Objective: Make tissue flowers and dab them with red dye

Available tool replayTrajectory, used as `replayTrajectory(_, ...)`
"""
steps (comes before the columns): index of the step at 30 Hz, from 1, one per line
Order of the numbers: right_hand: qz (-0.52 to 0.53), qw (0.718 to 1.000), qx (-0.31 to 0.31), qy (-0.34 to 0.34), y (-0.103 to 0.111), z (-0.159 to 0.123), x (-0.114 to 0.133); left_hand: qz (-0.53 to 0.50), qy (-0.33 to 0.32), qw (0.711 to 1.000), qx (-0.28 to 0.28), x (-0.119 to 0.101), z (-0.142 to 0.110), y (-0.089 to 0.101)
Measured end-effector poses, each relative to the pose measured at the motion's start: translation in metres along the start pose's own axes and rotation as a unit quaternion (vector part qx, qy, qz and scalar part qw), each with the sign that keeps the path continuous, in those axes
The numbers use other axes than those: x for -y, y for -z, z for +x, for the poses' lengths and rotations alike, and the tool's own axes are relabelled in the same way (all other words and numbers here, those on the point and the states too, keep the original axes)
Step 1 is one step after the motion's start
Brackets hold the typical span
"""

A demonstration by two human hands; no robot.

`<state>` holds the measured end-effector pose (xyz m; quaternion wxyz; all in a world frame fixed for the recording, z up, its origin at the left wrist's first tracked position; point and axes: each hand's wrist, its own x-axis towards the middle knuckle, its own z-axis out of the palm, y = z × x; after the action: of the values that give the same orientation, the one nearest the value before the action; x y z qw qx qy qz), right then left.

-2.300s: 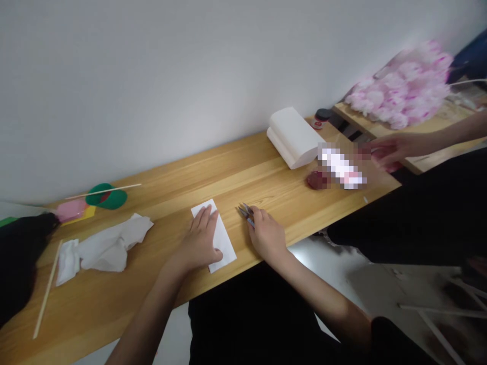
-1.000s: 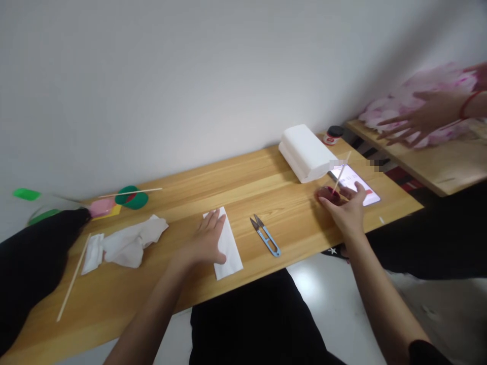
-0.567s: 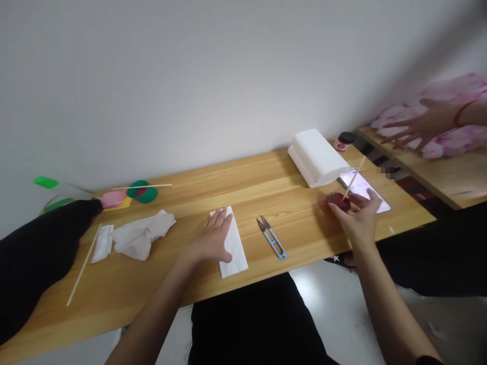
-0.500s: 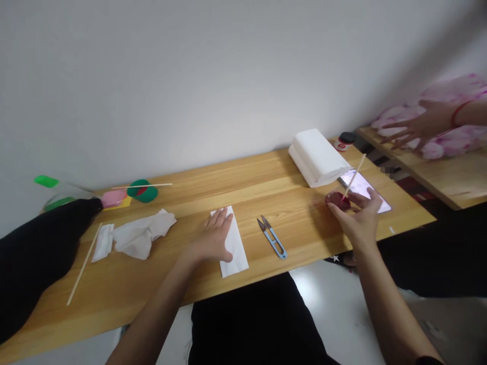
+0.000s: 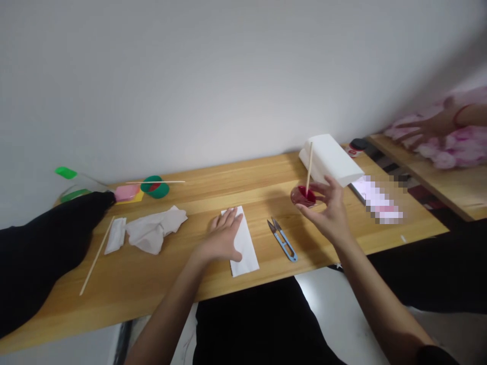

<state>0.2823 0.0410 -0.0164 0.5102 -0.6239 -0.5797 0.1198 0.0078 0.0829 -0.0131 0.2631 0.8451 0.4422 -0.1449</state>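
My left hand point(image 5: 224, 238) lies flat, fingers stretched, on a folded white paper napkin point(image 5: 245, 253) on the wooden table. My right hand point(image 5: 329, 213) is wrapped round a small clear cup point(image 5: 297, 195) with dark red liquid in it, lifted above the tabletop. A thin wooden stick point(image 5: 310, 165) stands in the cup, nearly upright. Between my hands lies a pair of blue thread snips point(image 5: 286, 245), blades pointing away from me.
A stack of white paper point(image 5: 333, 157), a black-lidded jar point(image 5: 356, 147) and a phone point(image 5: 375, 197) are at the right. Crumpled tissue point(image 5: 152, 230), another stick point(image 5: 97, 256) and a green cup point(image 5: 162, 190) lie left. Another person's dark sleeve point(image 5: 57, 238) reaches in; another's hand point(image 5: 433, 126) is at the far right.
My right hand has carried the cup leftward, away from the phone, and the stick now stands more upright. The left hand stays on the napkin. The view has shifted slightly.
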Motion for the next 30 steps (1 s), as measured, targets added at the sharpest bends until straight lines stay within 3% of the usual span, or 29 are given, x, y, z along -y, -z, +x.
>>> replayTrajectory(8, -0.005, 0.997, 0.06, 0.053, -0.034, 0.003, 0.024, -0.02, -0.024, 0.999, -0.022, 0.01, 0.001, -0.008)
replayTrajectory(14, -0.015, 0.992, 0.062, 0.11, -0.049, -0.001, 0.035, -0.034, -0.033, 0.998, -0.03, 0.013, 0.003, -0.012)
replayTrajectory(24, -0.014, 0.983, 0.069, 0.17, -0.048, -0.012, 0.061, -0.04, -0.04, 0.998, -0.036, 0.016, 0.003, -0.014)
replayTrajectory(30, 0.001, 0.981, 0.083, 0.173, -0.044, -0.017, 0.066, -0.035, -0.038, 0.998, -0.032, 0.016, 0.004, -0.015)
